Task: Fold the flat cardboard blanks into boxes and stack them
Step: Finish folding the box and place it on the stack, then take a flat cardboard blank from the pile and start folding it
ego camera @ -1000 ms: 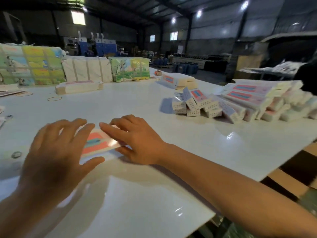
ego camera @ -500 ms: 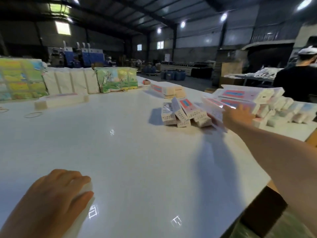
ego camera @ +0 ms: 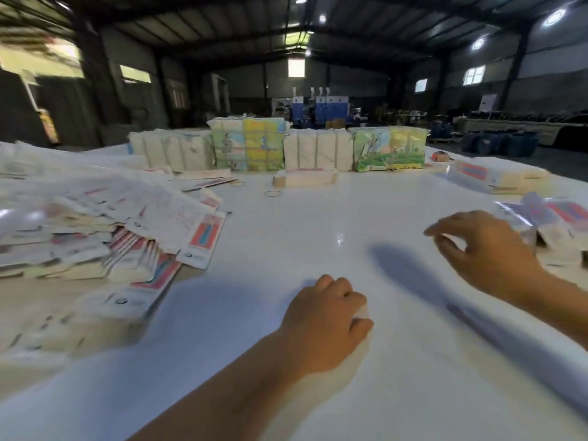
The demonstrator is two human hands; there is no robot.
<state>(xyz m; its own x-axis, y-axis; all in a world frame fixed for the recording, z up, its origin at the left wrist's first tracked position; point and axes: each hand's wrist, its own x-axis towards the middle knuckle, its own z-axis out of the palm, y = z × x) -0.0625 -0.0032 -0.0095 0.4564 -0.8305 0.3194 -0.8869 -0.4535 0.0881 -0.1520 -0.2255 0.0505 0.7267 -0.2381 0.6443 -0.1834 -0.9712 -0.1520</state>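
A large heap of flat white-and-red cardboard blanks [ego camera: 105, 224] lay at nine o'clock on the white worktop [ego camera: 318, 218], so much folding remained. Blurred folded boxes [ego camera: 553, 227] sat at three o'clock; the left hand [ego camera: 324, 319] curled over something white, the right hand [ego camera: 486, 249] hovered empty, fingers loosely bent.

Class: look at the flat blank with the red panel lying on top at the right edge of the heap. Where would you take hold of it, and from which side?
Probably its near right corner, coming from the right over the bare table. The blank overhangs the heap there, so fingers can slip under and pinch it; its left part is tucked among other sheets.
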